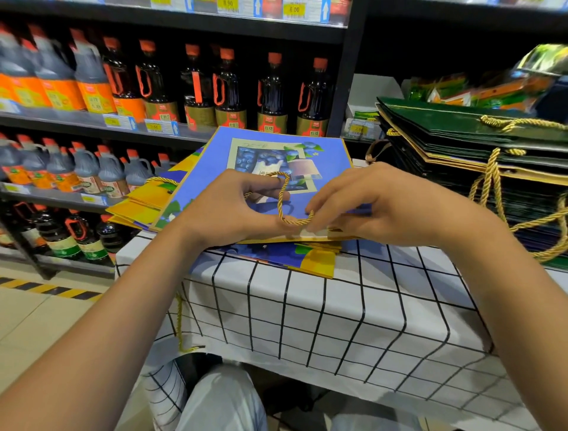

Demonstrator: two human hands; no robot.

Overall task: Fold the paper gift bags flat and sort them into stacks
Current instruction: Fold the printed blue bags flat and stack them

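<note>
1. Two hands were busy on one blue gift bag (215, 160) that lay flat on top of a blue and yellow stack (316, 261) on the bench (338, 307), which had a white cloth with black lines.
2. The left hand (227, 206) had its fingers curled, and the gold rope handle (285, 200) looped over one finger. The right hand (362, 200) pinched the other end of the rope with bent fingertips, down by the bag's near edge.
3. The rope could have been left sticking up under the next bag. Then the stack would sit bumpy, I thought.
4. A hard pull on the rope could have torn the paper where the rope goes in.
5. The blue stack looked messy and poked over the bench edge. A push could have slid it to the floor.
6. The green bags (461, 123) lay in a tall stack just beside, on the right. Their ropes hung loose and could have caught an arm.
7. Yellow price tags up on the shelf read 8.90 (228, 3) and 6.00 (294, 9).
8. The bottles (229, 92) had red and gold labels, but the words were too small to read. The writing on the blue bag was hidden by the hands.
</note>
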